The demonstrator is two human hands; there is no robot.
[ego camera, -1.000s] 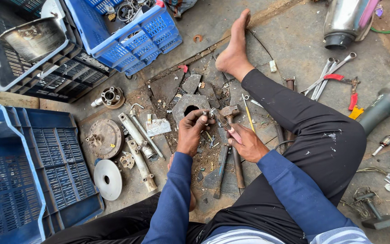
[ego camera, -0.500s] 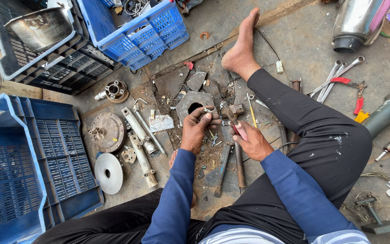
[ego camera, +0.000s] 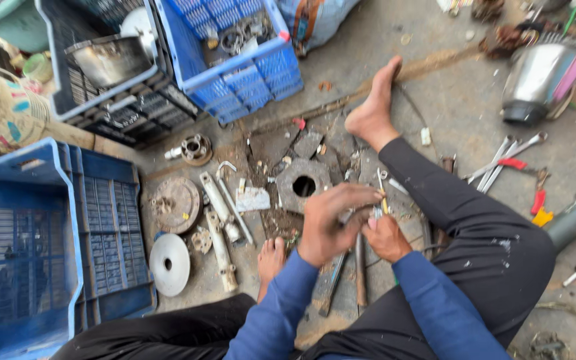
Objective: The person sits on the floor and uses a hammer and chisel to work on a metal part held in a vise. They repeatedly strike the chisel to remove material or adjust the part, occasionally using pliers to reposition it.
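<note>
My left hand [ego camera: 331, 223] and my right hand [ego camera: 387, 238] meet over my lap, above the dirty floor. Both have their fingers closed around a small grey metal part [ego camera: 375, 213], which is blurred and mostly hidden. Just left of the hands lies a square metal plate with a round hole [ego camera: 301, 183]. A yellow-handled screwdriver [ego camera: 383, 193] lies on the floor just behind the fingertips. Two long-handled tools [ego camera: 360, 270] lie under my forearms. My bare right foot [ego camera: 371, 110] stretches forward, and my left foot [ego camera: 271, 257] is tucked in.
Blue crates stand at the left [ego camera: 28, 253] and at the top [ego camera: 235, 60], beside a dark crate holding a steel bowl [ego camera: 105, 60]. Metal discs [ego camera: 169, 263], shafts [ego camera: 220, 220] and a bearing hub [ego camera: 193, 148] lie at the left. Wrenches [ego camera: 501, 163], red-handled pliers [ego camera: 538, 200] and a chrome cylinder [ego camera: 541, 80] lie at the right.
My left hand has left the holed plate and moved right to join my right hand. The view has come closer to the floor.
</note>
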